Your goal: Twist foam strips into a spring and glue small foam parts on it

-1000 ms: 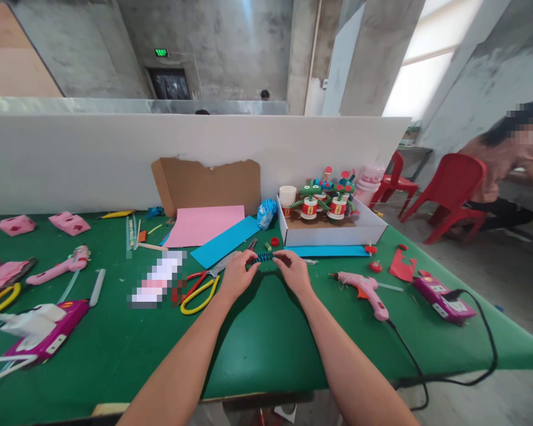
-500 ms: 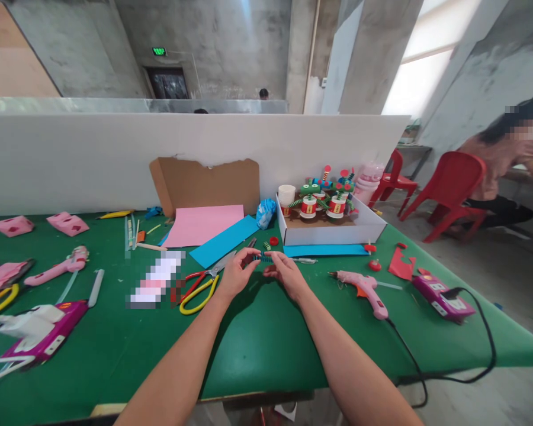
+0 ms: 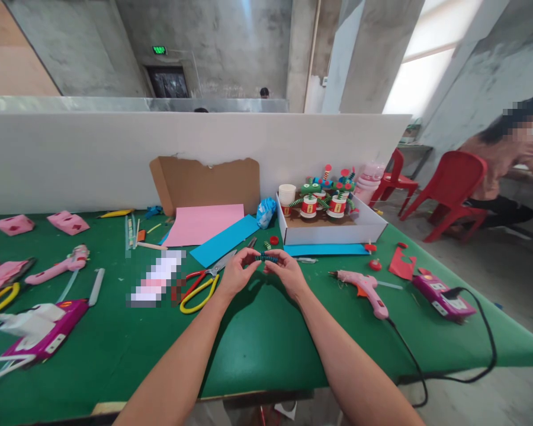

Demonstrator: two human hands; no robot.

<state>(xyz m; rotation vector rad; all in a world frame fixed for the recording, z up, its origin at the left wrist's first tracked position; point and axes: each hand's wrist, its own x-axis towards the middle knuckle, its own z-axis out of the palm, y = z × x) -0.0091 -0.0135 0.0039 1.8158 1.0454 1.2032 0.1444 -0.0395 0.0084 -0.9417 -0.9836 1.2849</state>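
Observation:
Between my two hands is a small dark blue-green folded paper spring [image 3: 266, 257], held level above the table. The fingertips of my left hand [image 3: 240, 272] pinch its left end. At its right end, my right hand [image 3: 286, 273] grips it between thumb and fingers. Scissors [image 3: 199, 290] with yellow and red handles lie just left of my left hand. Beyond my fingers are a short green paper spring [image 3: 267, 244] and a red ring-shaped piece [image 3: 274, 240]. A blue paper strip [image 3: 224, 241] lies behind the scissors.
A white box [image 3: 333, 234] holds paper-cup figures [image 3: 308, 207] at the back. To the right lie a pink glue gun [image 3: 364, 287] with its cord and a purple power strip [image 3: 444, 296]. Another glue gun [image 3: 62, 266] lies left. A person sits far right, near a red chair [image 3: 453, 183].
My right fingers have shifted slightly on the paper spring, which now looks stretched straighter between both hands. The things on the table have stayed put.

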